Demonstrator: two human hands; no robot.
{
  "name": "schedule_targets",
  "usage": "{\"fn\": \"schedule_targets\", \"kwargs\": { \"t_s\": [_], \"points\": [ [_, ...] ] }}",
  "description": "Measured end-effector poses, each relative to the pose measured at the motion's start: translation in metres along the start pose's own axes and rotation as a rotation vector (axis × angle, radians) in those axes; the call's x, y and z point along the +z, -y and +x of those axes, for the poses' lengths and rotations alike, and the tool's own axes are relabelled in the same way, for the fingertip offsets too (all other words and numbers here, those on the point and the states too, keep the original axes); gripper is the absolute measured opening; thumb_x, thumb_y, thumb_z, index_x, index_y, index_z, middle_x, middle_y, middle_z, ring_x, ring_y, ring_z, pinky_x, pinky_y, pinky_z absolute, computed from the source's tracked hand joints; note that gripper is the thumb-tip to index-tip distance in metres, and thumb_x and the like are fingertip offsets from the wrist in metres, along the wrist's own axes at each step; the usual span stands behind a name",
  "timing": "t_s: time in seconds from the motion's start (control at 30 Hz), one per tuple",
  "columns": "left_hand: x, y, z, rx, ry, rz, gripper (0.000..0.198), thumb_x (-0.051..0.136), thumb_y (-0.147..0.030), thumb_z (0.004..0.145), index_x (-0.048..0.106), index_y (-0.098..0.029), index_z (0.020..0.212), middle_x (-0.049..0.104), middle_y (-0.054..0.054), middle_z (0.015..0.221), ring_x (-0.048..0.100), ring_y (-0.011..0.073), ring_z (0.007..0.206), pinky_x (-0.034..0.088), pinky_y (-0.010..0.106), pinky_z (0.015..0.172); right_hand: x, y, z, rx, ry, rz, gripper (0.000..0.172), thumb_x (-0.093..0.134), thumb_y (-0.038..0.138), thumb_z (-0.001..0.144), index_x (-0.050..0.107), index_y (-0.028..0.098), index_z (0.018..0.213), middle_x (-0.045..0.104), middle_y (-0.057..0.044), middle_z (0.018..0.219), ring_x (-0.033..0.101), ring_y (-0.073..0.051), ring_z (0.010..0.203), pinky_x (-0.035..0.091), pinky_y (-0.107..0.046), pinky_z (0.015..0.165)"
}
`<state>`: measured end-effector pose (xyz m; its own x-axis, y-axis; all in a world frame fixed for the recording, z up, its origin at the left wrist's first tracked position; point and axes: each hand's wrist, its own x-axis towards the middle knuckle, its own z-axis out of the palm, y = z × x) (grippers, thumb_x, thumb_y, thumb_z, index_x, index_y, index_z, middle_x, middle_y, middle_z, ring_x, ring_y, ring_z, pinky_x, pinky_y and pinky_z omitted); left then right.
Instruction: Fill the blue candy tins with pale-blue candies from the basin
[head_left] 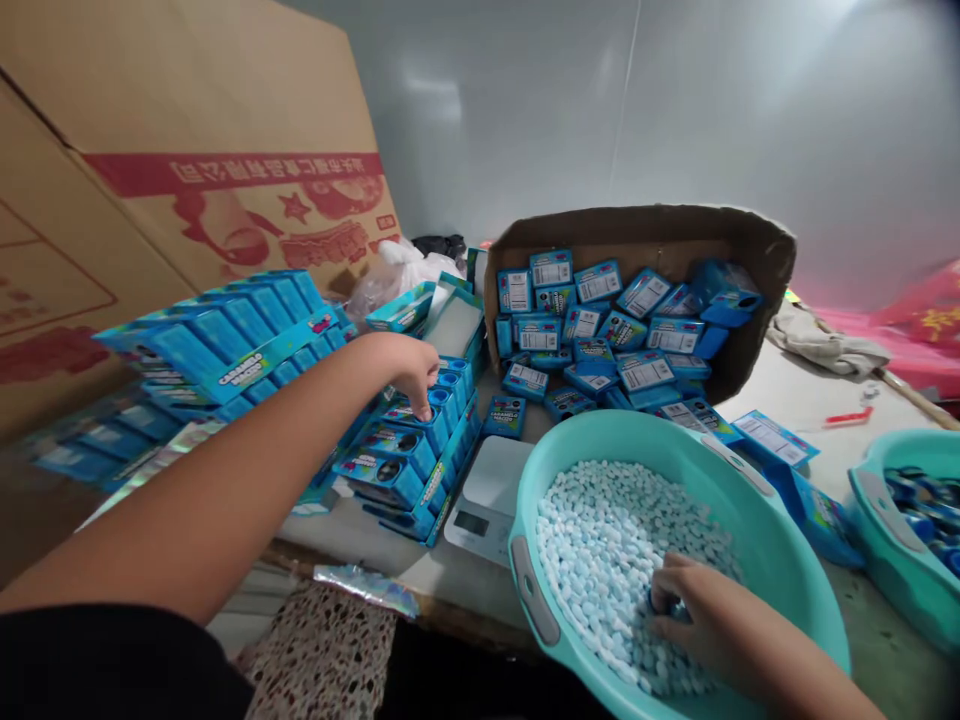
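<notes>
My left hand point(409, 375) curls over a row of small blue candy boxes point(386, 470) with round holes, packed in a stacked display tray. Its fingers touch a box in the back part of that row; the palm side is hidden. Inside a turquoise basin point(780, 560), my right hand point(694, 605) is down among many pale blue and white candies point(600, 540). The fingers are closed around a small dark blue thing, mostly covered by them. Between tray and basin lies a white digital scale point(491, 495).
Loose blue boxes point(645, 370) spill from a tipped carton point(761, 240). Filled trays point(247, 340) are stacked at left before a large cardboard box point(225, 90). A second turquoise basin point(874, 500) holds dark blue wrapped pieces. The table's front edge point(450, 615) runs below.
</notes>
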<state>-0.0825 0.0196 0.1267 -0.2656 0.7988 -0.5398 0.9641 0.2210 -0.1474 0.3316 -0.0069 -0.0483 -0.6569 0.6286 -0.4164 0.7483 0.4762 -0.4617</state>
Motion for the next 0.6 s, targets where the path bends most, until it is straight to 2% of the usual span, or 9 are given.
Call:
{"fn": "schedule_targets", "kwargs": {
  "t_s": [0.1, 0.23, 0.43, 0.53, 0.6],
  "points": [
    [0.001, 0.001, 0.0, 0.018, 0.024, -0.026, 0.057, 0.083, -0.051, 0.036, 0.046, -0.022, 0.068, 0.05, -0.005, 0.055, 0.045, 0.0151, 0.056, 0.028, 0.028, 0.056, 0.001, -0.004, 0.002, -0.006, 0.041, 0.005, 0.007, 0.061, 0.024, 0.074, 0.065, 0.019, 0.075, 0.064, -0.009, 0.094, 0.061, -0.022, 0.08, 0.044, -0.034, 0.075],
    [0.006, 0.007, -0.003, 0.023, 0.033, -0.078, 0.055, 0.079, -0.053, 0.043, 0.041, -0.022, 0.069, 0.048, -0.006, 0.055, 0.042, 0.014, 0.056, 0.027, 0.027, 0.055, 0.006, -0.013, 0.007, -0.031, 0.08, -0.007, 0.01, 0.058, 0.027, 0.075, 0.064, 0.02, 0.076, 0.064, -0.009, 0.095, 0.062, -0.023, 0.082, 0.043, -0.034, 0.074],
    [0.015, 0.011, -0.001, -0.033, -0.033, -0.154, 0.05, 0.08, -0.043, 0.043, 0.045, -0.022, 0.07, 0.049, -0.006, 0.06, 0.045, 0.0138, 0.057, 0.028, 0.026, 0.053, 0.021, -0.029, 0.017, -0.078, 0.071, -0.042, 0.005, 0.059, 0.023, 0.072, 0.062, 0.019, 0.069, 0.065, -0.009, 0.092, 0.063, -0.022, 0.082, 0.043, -0.032, 0.074],
    [0.021, 0.008, -0.017, -0.059, -0.099, -0.229, 0.046, 0.078, -0.043, 0.05, 0.047, -0.021, 0.077, 0.056, -0.004, 0.072, 0.051, 0.0146, 0.064, 0.033, 0.025, 0.055, 0.023, -0.034, 0.021, -0.156, 0.062, -0.083, 0.005, 0.059, 0.021, 0.072, 0.061, 0.02, 0.067, 0.065, -0.009, 0.089, 0.063, -0.021, 0.08, 0.044, -0.031, 0.072],
    [0.032, 0.003, -0.042, -0.09, -0.227, -0.276, 0.041, 0.073, -0.045, 0.061, 0.05, -0.021, 0.083, 0.06, -0.001, 0.083, 0.055, 0.016, 0.073, 0.037, 0.025, 0.06, 0.021, -0.034, 0.021, -0.201, 0.068, -0.125, 0.009, 0.057, 0.02, 0.074, 0.061, 0.02, 0.066, 0.065, -0.009, 0.088, 0.063, -0.02, 0.077, 0.044, -0.03, 0.07]
  ]
}}
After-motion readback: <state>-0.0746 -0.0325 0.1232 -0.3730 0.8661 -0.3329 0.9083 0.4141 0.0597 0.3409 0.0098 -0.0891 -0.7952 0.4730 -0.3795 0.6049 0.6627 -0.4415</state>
